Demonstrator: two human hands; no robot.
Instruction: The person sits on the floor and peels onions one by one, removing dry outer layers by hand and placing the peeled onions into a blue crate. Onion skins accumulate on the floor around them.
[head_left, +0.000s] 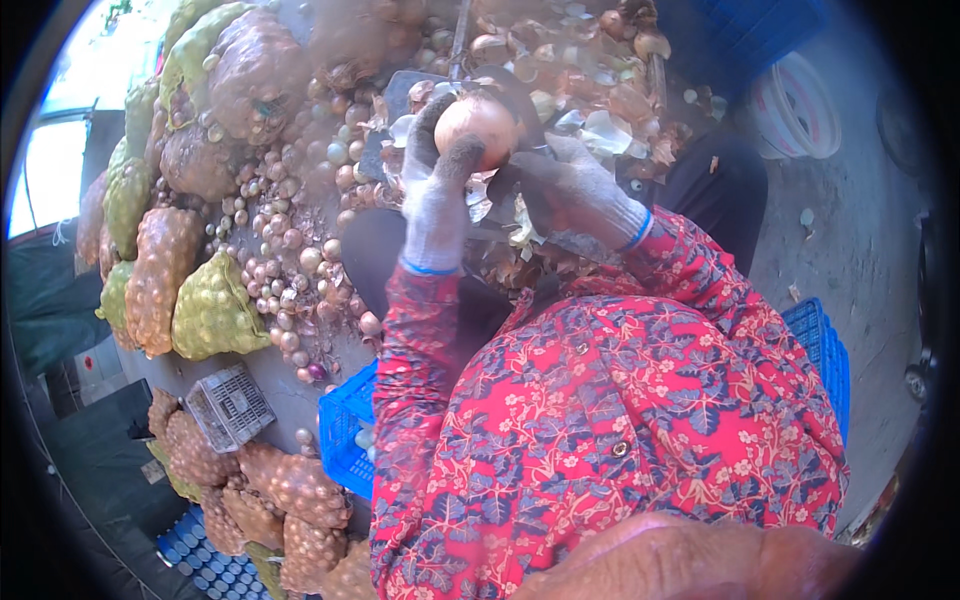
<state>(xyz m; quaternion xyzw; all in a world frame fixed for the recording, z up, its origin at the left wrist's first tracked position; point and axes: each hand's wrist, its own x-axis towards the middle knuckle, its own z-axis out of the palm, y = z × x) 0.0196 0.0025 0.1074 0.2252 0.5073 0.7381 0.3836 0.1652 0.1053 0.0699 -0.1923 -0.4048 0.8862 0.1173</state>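
A large peeled-looking onion (478, 129) with a pale orange surface is held up in front of me. My left hand (439, 176), in a white knit glove with dark, soiled fingers, grips it from the left with the thumb across its lower side. Close against its lower right side are the bent fingers of my right hand (574, 184), gloved the same way. A thin shiny edge shows by those fingers, but what they hold is unclear. Loose onion skins (525, 225) hang and lie below the hands.
Onion skins (607, 135) are heaped ahead. Many loose onions (281, 225) cover the floor at left, beside filled mesh sacks (161, 270). A blue plastic crate (341, 431) stands at my left, another blue crate (821, 360) at my right. A white bucket (806, 109) is at far right.
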